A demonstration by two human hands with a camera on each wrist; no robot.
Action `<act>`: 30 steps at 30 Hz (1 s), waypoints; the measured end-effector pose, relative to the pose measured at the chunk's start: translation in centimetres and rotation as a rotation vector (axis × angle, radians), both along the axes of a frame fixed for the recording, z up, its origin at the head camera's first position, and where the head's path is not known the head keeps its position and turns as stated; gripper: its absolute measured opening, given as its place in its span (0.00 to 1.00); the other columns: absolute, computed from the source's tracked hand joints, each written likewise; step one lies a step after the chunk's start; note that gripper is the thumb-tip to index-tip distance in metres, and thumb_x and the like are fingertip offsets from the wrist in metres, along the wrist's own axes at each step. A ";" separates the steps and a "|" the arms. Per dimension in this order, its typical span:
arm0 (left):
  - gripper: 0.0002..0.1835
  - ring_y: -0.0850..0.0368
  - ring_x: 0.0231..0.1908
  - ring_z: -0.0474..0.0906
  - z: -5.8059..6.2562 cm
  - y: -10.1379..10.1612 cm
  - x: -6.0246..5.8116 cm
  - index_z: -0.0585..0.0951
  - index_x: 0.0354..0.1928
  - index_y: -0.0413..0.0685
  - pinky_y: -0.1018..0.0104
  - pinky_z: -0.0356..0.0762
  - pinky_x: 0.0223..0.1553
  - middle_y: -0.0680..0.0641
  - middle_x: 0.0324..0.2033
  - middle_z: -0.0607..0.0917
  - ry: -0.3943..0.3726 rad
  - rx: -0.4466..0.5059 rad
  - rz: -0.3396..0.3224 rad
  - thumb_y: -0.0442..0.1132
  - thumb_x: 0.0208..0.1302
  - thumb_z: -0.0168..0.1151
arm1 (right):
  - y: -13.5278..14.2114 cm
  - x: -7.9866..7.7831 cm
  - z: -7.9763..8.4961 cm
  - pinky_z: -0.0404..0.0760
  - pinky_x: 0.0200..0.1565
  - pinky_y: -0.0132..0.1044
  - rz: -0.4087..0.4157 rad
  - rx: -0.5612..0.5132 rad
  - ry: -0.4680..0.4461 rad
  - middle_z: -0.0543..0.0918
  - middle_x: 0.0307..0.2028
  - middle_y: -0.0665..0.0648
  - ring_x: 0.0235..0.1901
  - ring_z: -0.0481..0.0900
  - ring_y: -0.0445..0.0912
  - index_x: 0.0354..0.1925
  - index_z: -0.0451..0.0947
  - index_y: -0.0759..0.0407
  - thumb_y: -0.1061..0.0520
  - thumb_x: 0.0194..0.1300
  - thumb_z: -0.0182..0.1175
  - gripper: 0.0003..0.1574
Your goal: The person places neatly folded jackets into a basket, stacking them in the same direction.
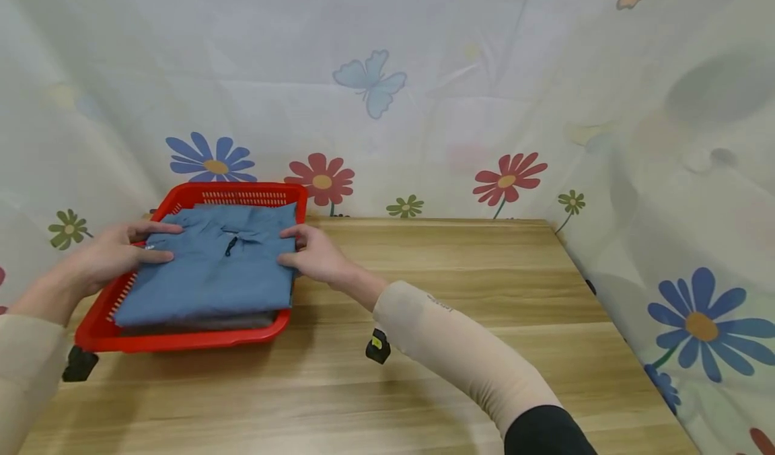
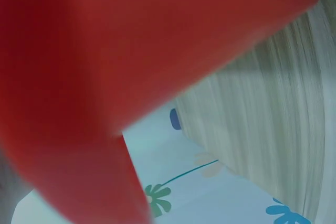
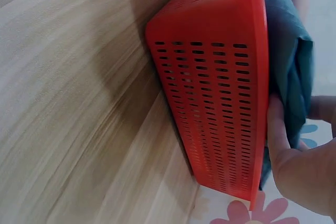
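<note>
A folded blue garment [image 1: 214,273] with a small dark tab near its collar lies on top in a red plastic basket [image 1: 200,339]. Beneath its near edge shows a strip of darker grey cloth [image 1: 242,320]. My left hand [image 1: 118,253] holds the garment's left side, thumb and index finger lying over the cloth; its other fingers are hidden. On the opposite side my right hand [image 1: 317,256] grips the right edge. The right wrist view shows the right thumb [image 3: 278,127] tucked between the garment and the basket rim. Only blurred red basket wall [image 2: 173,30] fills most of the left wrist view.
The basket stands at the left of a wooden table [image 1: 460,293], by a flower-printed cloth backdrop [image 1: 424,132]. A small black object with a yellow mark [image 1: 378,346] appears below the right forearm. Another black piece [image 1: 80,364] sits at the basket's near left corner.
</note>
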State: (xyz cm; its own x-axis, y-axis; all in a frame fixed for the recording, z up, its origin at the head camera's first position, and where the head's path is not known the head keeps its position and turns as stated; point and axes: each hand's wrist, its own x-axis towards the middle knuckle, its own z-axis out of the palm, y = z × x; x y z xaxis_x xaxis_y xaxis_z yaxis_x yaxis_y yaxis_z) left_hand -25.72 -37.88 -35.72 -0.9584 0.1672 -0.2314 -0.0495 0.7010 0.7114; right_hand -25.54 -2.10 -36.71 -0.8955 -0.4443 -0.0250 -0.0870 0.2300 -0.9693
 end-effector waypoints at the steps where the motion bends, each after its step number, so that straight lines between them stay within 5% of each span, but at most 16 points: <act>1: 0.38 0.19 0.70 0.43 0.0 -0.2 0.0 0.62 0.78 0.41 0.33 0.70 0.61 0.22 0.75 0.42 -0.003 -0.006 0.004 0.49 0.73 0.64 | 0.1 0.0 0.1 0.86 0.38 0.36 0.018 0.003 -0.008 0.80 0.42 0.55 0.38 0.80 0.44 0.64 0.75 0.64 0.64 0.68 0.67 0.27; 5: 0.37 0.17 0.70 0.41 0.1 -0.5 0.1 0.61 0.78 0.39 0.30 0.68 0.61 0.21 0.75 0.40 -0.001 -0.022 0.004 0.45 0.74 0.62 | 0.1 0.1 0.4 0.83 0.36 0.31 0.098 0.074 0.024 0.80 0.38 0.55 0.34 0.79 0.44 0.62 0.78 0.64 0.63 0.67 0.68 0.26; 11: 0.35 0.16 0.68 0.44 0.4 -0.1 0.3 0.61 0.76 0.35 0.25 0.64 0.60 0.20 0.74 0.42 0.050 -0.063 -0.018 0.39 0.74 0.61 | 0.0 0.9 0.7 0.71 0.29 0.28 0.179 0.295 0.190 0.74 0.33 0.55 0.32 0.71 0.42 0.61 0.80 0.62 0.60 0.65 0.71 0.27; 16: 0.35 0.16 0.65 0.51 0.4 0.3 0.5 0.61 0.75 0.33 0.25 0.66 0.58 0.18 0.72 0.48 0.091 -0.125 -0.013 0.36 0.73 0.61 | 0.0 1.8 0.7 0.74 0.45 0.26 0.169 0.501 0.347 0.76 0.52 0.56 0.50 0.71 0.42 0.62 0.80 0.59 0.54 0.65 0.71 0.29; 21: 0.34 0.19 0.58 0.62 0.3 0.9 0.8 0.63 0.72 0.29 0.30 0.75 0.51 0.18 0.63 0.62 0.182 -0.237 0.036 0.38 0.71 0.63 | 0.8 2.1 0.2 0.67 0.66 0.35 0.199 0.584 0.476 0.62 0.75 0.60 0.71 0.60 0.51 0.65 0.78 0.58 0.50 0.69 0.66 0.30; 30: 0.28 0.22 0.54 0.63 2.0 4.5 1.8 0.68 0.67 0.30 0.26 0.71 0.47 0.20 0.57 0.67 0.369 -0.363 0.101 0.39 0.71 0.62 | 2.3 2.0 -1.2 0.55 0.74 0.42 0.288 0.545 0.479 0.52 0.80 0.59 0.77 0.54 0.52 0.78 0.60 0.60 0.44 0.76 0.56 0.41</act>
